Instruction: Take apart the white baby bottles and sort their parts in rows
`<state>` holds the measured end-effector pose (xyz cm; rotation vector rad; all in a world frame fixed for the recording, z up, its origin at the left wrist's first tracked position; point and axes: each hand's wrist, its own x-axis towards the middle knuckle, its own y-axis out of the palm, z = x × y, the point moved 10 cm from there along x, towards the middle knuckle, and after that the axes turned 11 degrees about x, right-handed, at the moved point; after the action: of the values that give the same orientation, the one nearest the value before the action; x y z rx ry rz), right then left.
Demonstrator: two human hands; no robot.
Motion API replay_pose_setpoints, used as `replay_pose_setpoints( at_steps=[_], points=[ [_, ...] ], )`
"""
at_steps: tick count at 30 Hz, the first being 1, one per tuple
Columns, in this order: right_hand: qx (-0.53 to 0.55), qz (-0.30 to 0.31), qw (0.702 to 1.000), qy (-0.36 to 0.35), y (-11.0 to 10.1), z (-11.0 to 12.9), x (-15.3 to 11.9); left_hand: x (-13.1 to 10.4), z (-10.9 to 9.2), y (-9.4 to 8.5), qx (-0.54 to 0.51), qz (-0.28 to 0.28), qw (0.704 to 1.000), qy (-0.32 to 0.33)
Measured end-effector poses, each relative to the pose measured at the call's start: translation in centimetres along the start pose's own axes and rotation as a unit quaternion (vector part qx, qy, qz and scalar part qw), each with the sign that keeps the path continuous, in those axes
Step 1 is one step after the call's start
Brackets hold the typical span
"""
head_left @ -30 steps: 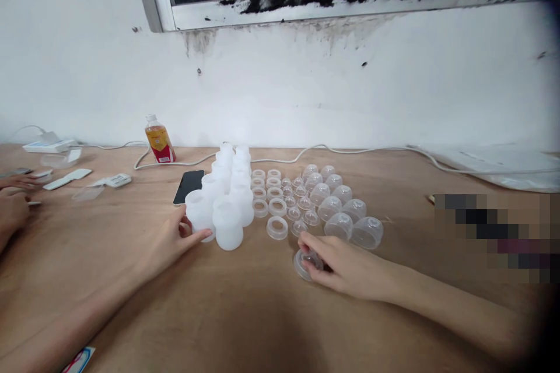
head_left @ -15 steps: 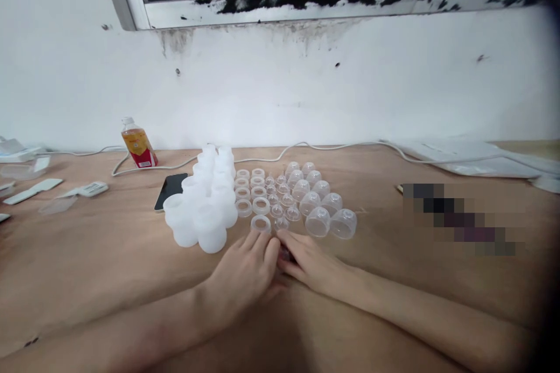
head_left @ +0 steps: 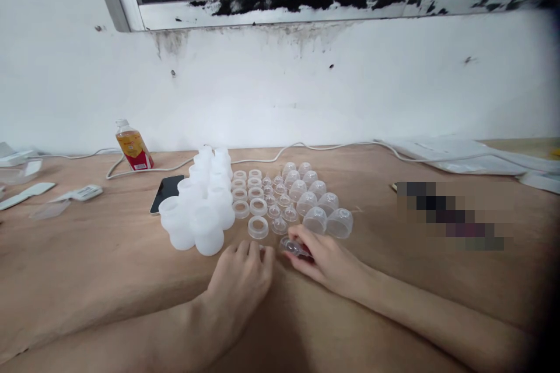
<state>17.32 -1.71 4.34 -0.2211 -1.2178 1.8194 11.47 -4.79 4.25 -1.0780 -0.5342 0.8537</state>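
My right hand (head_left: 326, 256) pinches a clear bottle nipple (head_left: 292, 247) between thumb and fingers, just above the table. Close by on the left, my left hand (head_left: 242, 274) is curled with its knuckles up. A pale bit of something shows at its fingertips, but the rest is hidden by the hand. Beyond both hands stand rows of feeding bottle parts: white translucent bottles (head_left: 209, 230), white collar rings (head_left: 258, 227), small clear nipples (head_left: 289, 213) and clear dome caps (head_left: 339, 223).
A phone (head_left: 167, 193) lies beside the bottles. Behind stands a drink bottle (head_left: 135, 145) near a white cable (head_left: 275, 157). White plastic pieces (head_left: 85, 193) lie at left, a white bag (head_left: 455, 157) at back right. A blurred-out item (head_left: 450, 215) is on the right.
My hands were together and have moved apart, the left one drawing back toward me to the left. The nipple in my right hand now shows. The view has shifted slightly.
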Motion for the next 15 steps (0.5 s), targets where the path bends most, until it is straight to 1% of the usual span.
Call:
replay_pose_setpoints(
  at_steps=[3, 7, 10, 15],
  points=[
    [-0.087, -0.013, 0.994, 0.066, -0.6, -1.7, -0.2, -0.3, 0.7, 0.3, 0.046, 0.022, 0.999, -0.016],
    [-0.157, -0.007, 0.982, 0.102, -0.8, -2.5, -0.3, -0.3, 2.4, 0.2, 0.046, 0.006, 0.996, -0.08],
    [-0.148, -0.009, 0.983, 0.108, -0.9, -2.8, -0.1, -0.2, 3.4, 0.1, 0.031, -0.017, 0.993, -0.11],
    [-0.093, -0.037, 0.99, 0.098, -1.2, -3.1, 0.2, -0.1, 4.0, 0.2, 0.026, -0.043, 0.991, -0.122]
  ],
)
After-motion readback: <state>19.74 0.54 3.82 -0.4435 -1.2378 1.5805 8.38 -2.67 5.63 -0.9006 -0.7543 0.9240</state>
